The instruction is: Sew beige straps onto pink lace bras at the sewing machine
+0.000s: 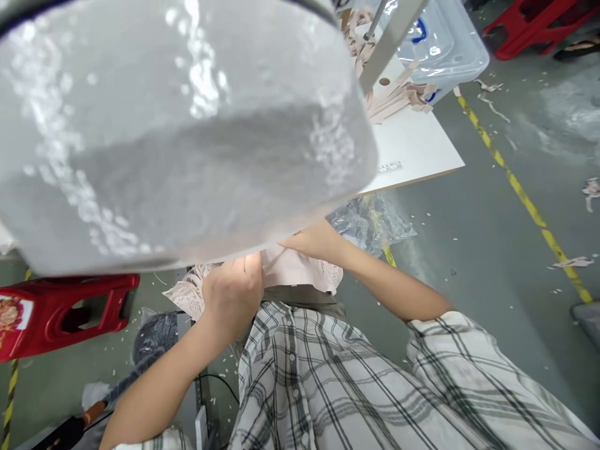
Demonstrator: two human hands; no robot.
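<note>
Pale pink fabric [290,270] with lace edges hangs between my hands, close in front of my shirt. My left hand [233,287] is closed on it, the thumb side up, with lace spilling out to the left of the wrist. From the right, my right hand [313,242] pinches the same fabric near its upper edge; some of its fingertips are hidden under a big glossy grey-white machine body [187,175]. That body fills the upper left and covers whatever lies beyond my fingers.
A white tabletop [417,150] carries pink fabric strips [398,103], with a clear plastic bin [450,47] beside it. Red stools stand left [100,306] and far right [539,28]. A crumpled plastic bag [370,225], scraps and yellow-black tape [520,190] are on the floor.
</note>
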